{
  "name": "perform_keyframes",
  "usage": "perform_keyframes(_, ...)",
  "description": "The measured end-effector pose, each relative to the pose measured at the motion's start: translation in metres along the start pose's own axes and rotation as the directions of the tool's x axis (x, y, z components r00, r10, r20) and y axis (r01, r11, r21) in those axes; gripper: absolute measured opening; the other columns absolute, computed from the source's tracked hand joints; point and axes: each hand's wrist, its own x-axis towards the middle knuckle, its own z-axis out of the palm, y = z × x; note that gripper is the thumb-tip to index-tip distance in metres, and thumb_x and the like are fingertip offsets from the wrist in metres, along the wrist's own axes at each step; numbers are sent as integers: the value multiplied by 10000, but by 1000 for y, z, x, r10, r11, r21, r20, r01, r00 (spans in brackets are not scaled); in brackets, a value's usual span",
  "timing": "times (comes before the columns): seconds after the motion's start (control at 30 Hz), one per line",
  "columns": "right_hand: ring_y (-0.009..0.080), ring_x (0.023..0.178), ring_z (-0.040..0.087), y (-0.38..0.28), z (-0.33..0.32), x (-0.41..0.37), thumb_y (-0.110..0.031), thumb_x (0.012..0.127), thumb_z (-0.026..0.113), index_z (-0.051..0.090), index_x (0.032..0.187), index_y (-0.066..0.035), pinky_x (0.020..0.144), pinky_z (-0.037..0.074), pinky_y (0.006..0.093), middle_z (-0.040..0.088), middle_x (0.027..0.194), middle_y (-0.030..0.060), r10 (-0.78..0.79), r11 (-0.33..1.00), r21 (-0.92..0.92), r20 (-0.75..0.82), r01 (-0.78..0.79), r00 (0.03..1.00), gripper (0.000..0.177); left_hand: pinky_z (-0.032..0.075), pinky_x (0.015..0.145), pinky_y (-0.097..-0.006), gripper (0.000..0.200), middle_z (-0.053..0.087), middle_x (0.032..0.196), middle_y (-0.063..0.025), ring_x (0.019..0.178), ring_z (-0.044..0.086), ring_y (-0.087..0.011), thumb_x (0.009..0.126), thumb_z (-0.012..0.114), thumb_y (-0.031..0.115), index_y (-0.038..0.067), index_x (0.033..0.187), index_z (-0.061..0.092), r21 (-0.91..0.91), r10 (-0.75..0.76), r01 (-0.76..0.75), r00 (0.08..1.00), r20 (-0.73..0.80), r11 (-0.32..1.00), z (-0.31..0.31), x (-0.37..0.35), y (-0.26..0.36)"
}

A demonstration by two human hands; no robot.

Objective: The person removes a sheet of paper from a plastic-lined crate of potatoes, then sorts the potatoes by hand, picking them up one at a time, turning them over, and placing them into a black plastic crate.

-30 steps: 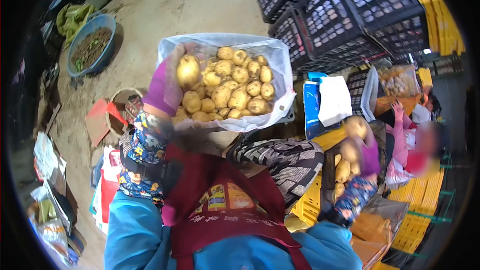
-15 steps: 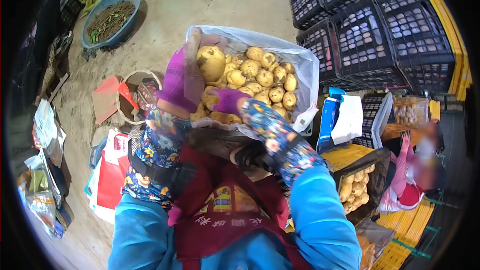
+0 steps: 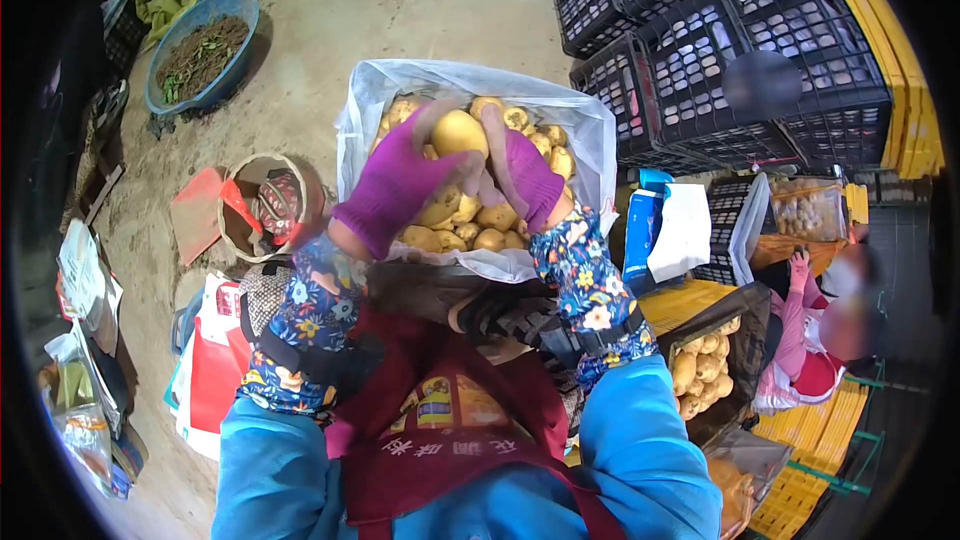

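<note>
A smooth yellow potato (image 3: 460,135) is held up over a crate lined with white plastic (image 3: 590,120). My left hand (image 3: 395,175), in a purple glove with soil-stained fingers, has its thumb and fingers curved around the potato's left side. From the right, my right hand (image 3: 528,175), gloved the same way, presses its fingers against that potato; they are slightly blurred. Below and around both hands lie many loose potatoes (image 3: 490,238), some with dirt patches, inside the liner. My hands hide part of the pile.
Black crates (image 3: 690,70) are stacked at the right. A blue basin of soil (image 3: 205,50) and a round bin (image 3: 270,205) stand on the left. Near my right arm are a blue-and-white package (image 3: 643,230) and another potato crate (image 3: 735,365). Another person (image 3: 810,340) sits far right.
My right hand has come up from the pile to meet my left hand at a potato. My left hand has turned and moved right, away from the crate's left edge. The view has shifted slightly.
</note>
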Motion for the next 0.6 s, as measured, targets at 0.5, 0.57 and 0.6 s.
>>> perform_keyframes(0.5, 318, 1080, 650, 167, 17, 154, -408, 775, 770, 519, 1366, -142, 925, 513, 425, 675, 1171, 170, 207, 601, -760, -150, -247, 967, 694, 550, 809, -309, 500, 665, 1081, -143, 931, 659, -190, 981, 547, 406, -27, 1231, 555, -428, -119, -54, 923, -367, 902, -19, 8, 28)
perform_keyframes(0.57, 261, 1023, 674, 161, -2, 144, -424, 777, 785, 550, 1328, -100, 865, 543, 385, 692, 1116, 155, 101, 831, -546, -44, -108, 994, 681, 552, 803, -314, 486, 660, 1080, -142, 926, 655, -189, 986, 542, 404, -18, 1226, 558, -429, -113, -69, 916, -384, 901, -17, 12, 19)
perform_keyframes(0.6, 189, 1006, 673, 146, -15, 131, -437, 845, 741, 572, 1286, -31, 817, 570, 323, 684, 1119, 126, 256, 928, -294, 61, -227, 965, 623, 552, 800, -317, 481, 656, 1086, -143, 923, 653, -190, 988, 539, 409, -10, 1224, 560, -438, -100, -80, 923, -372, 896, -17, 14, 13)
